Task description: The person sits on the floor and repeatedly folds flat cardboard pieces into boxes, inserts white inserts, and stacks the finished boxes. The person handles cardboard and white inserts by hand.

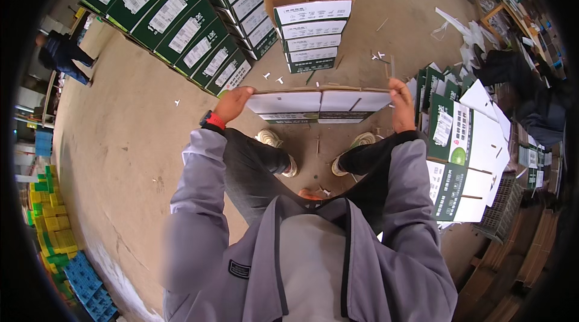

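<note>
Between my hands, above the floor in front of my feet, a flattened cardboard carton [288,102] is held edge-up, white with a green strip along its lower side. My left hand [233,105], with a red-banded watch at the wrist, is closed on the carton's left end. My right hand [402,105] grips the opposite end at its upper corner, fingers bent over the edge. Beyond it stands a stack of white-and-green cartons [313,32], the top one open and showing brown inner dividers. The carton's underside is hidden from me.
Rows of stacked green cartons [175,14] rise at the far left. Flat carton sheets [470,141] pile up at my right, beside a grey plastic crate [499,204]. Paper scraps litter the concrete floor [139,135]. A person [63,53] is at the left, another [537,93] at the right.
</note>
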`<move>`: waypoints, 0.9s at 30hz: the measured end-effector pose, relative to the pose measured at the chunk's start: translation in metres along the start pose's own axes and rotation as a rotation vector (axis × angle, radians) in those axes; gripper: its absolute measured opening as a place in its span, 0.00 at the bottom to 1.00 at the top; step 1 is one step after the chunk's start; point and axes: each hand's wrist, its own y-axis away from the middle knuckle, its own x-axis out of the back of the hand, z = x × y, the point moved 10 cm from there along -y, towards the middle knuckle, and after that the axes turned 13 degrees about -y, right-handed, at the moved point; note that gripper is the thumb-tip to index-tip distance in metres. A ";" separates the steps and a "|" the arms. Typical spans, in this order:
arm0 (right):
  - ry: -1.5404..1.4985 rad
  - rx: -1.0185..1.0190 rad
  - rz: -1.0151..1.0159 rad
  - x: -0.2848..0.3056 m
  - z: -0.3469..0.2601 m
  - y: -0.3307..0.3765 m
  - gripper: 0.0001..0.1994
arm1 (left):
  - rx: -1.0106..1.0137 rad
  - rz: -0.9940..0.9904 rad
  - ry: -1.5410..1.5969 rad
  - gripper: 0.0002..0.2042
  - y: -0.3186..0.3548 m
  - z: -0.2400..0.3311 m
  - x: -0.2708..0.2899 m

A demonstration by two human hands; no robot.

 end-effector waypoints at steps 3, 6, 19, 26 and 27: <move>-0.061 0.105 0.215 -0.019 0.008 0.021 0.36 | 0.029 -0.037 0.197 0.22 0.013 -0.011 0.000; 0.260 0.124 0.361 -0.013 0.003 0.020 0.44 | 0.107 -0.112 0.166 0.22 0.000 0.001 -0.008; 0.201 0.088 0.376 -0.009 0.016 0.013 0.50 | -0.049 0.672 -0.421 0.08 0.014 0.110 0.058; 0.232 0.130 0.372 -0.008 0.016 0.006 0.48 | -0.180 0.598 -0.342 0.09 0.023 0.124 0.039; 0.227 0.130 0.373 -0.009 0.016 0.006 0.48 | -0.197 0.580 -0.361 0.10 0.026 0.131 0.039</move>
